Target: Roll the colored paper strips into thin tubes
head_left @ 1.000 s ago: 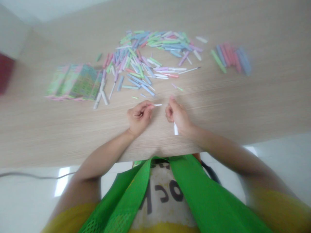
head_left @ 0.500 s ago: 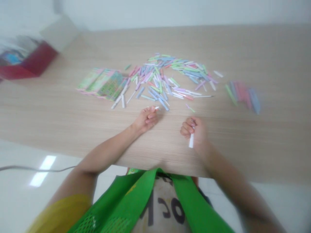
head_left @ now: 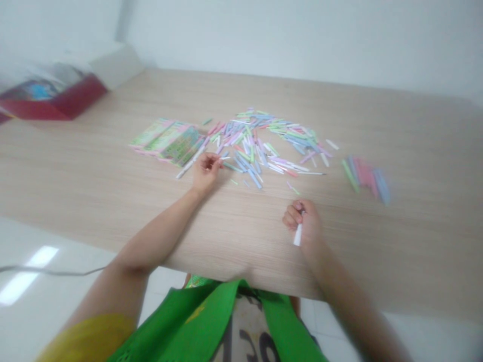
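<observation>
Over the left edge of a loose heap of pastel pen parts point(head_left: 252, 146), my left hand point(head_left: 207, 171) pinches a thin white piece point(head_left: 225, 158), blurred and too small to name. My right hand point(head_left: 302, 221) is closed in a fist around a white pen barrel point(head_left: 298, 235), whose wide end sticks out toward me. In front of that fist lie a small purple and green piece point(head_left: 293, 188). A few tiny green and blue bits point(head_left: 246, 184) rest between the hands.
Left of the heap lie printed green and pink packs point(head_left: 166, 141). On the right, a row of green, pink and blue barrels point(head_left: 364, 178) is lined up. A red box point(head_left: 64, 103) with things in it stands at the far left of the wooden table point(head_left: 422, 241).
My left hand has moved left and forward to the heap's left edge, the white piece still pinched. My right hand keeps hold of the white barrel. The whole view has shifted.
</observation>
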The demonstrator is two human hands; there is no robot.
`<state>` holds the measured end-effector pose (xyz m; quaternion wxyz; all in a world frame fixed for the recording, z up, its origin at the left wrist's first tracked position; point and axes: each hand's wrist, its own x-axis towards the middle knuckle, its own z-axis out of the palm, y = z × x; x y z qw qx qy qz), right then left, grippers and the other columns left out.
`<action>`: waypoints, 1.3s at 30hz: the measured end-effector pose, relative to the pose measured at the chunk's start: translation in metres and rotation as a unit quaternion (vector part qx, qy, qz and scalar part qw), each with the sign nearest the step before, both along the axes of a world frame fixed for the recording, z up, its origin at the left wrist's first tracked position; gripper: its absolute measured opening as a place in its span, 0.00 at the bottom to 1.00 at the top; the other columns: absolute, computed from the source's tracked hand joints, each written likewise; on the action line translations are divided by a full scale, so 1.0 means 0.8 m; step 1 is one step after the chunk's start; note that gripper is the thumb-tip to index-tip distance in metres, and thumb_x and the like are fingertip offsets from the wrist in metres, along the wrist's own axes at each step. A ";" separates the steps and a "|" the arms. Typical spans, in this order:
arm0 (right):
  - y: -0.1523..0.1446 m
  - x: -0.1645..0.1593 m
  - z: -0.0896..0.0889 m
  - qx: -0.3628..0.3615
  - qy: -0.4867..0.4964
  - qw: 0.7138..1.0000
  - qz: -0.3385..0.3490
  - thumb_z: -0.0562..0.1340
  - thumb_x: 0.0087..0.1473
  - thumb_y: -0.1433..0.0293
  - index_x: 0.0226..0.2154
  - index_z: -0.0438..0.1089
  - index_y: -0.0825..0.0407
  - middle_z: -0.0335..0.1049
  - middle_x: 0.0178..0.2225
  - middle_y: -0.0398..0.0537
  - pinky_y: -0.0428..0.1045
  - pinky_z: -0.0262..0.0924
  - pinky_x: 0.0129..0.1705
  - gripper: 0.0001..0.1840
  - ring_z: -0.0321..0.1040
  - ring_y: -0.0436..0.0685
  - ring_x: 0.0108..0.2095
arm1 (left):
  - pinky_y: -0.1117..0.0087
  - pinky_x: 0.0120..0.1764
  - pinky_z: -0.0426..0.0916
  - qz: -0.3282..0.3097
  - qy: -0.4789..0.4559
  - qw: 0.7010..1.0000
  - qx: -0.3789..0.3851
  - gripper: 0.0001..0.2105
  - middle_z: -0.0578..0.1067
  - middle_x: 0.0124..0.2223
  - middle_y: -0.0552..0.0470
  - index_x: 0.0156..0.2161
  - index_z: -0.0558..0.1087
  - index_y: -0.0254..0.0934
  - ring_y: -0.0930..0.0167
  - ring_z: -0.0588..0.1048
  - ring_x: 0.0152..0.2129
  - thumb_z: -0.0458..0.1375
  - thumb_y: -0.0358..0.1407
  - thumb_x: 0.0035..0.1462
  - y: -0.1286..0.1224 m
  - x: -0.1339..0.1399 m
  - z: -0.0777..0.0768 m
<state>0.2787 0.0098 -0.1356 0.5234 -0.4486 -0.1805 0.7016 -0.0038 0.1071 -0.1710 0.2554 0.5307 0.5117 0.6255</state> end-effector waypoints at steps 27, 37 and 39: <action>-0.006 -0.008 -0.005 0.058 -0.050 0.996 -0.039 0.77 0.35 0.58 0.23 0.64 0.50 0.44 0.10 0.28 0.43 0.32 0.14 0.23 0.37 0.41 0.11 | 0.62 0.39 0.67 0.179 0.443 0.857 -0.192 0.15 0.78 0.50 0.41 0.48 0.78 0.38 0.58 0.77 0.44 0.50 0.36 0.65 0.009 0.004 -0.007; -0.007 -0.002 0.005 0.063 -0.025 0.997 -0.047 0.79 0.32 0.56 0.25 0.71 0.52 0.45 0.10 0.28 0.43 0.37 0.15 0.24 0.39 0.41 0.12 | 0.63 0.39 0.68 0.172 0.459 0.848 -0.201 0.15 0.77 0.51 0.40 0.47 0.78 0.36 0.59 0.77 0.44 0.50 0.32 0.62 0.006 0.009 -0.006; -0.007 -0.001 0.002 0.068 -0.021 0.996 -0.052 0.78 0.35 0.55 0.26 0.71 0.52 0.45 0.10 0.29 0.43 0.37 0.15 0.23 0.40 0.41 0.12 | 0.63 0.39 0.68 0.175 0.448 0.853 -0.202 0.15 0.77 0.51 0.41 0.47 0.78 0.36 0.59 0.77 0.44 0.51 0.32 0.61 0.006 0.009 -0.005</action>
